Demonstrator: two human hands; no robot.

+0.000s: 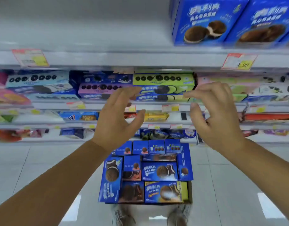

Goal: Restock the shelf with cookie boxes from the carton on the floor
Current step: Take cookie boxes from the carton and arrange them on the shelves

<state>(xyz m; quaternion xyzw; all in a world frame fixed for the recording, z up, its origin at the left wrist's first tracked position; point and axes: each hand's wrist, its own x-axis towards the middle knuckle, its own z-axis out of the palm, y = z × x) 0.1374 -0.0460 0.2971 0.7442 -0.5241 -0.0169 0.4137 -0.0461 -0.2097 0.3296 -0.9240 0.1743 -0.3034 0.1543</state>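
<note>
A carton (190, 199) on the floor below me is packed with several blue cookie boxes (159, 171). On the top shelf (124, 57) at the upper right stand two large blue cookie boxes (205, 20); the left part of that shelf is bare. My left hand (117, 119) and my right hand (217, 115) hover apart in the air in front of the middle shelves, fingers loosely spread and bent, holding nothing.
Lower shelves hold flat cookie packs in green (163, 79), purple (99, 88) and light blue (37, 79). Price tags (238, 61) hang on the shelf edges. A pale tiled floor (34, 168) surrounds the carton, and my shoes (124, 216) show at the bottom.
</note>
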